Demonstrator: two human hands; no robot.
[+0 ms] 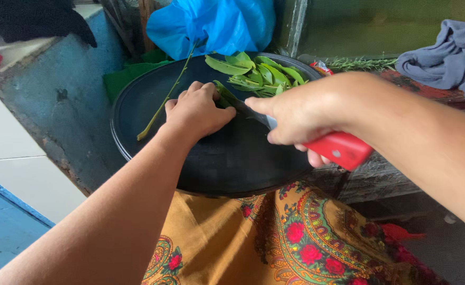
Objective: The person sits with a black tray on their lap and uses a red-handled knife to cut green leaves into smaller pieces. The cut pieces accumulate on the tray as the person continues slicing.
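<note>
The left hand (pixel 198 113) clamped the leaf bundle (pixel 223 95); the right hand (pixel 301 119) gripped the red-handled knife (pixel 338 148), best cutting just beyond the curled knuckles.

Only one real package showed: a blue plastic bag (pixel 211 24), up at the top centre of the frame, crumpled and glossy, bulging behind the far rim of the round black tray (pixel 137 105). Just right of the tray's upper edge sat a small red-and-white wrapper scrap (pixel 322 67), too small to make out further. No labels, signs or screens appeared anywhere in the frame.
</note>
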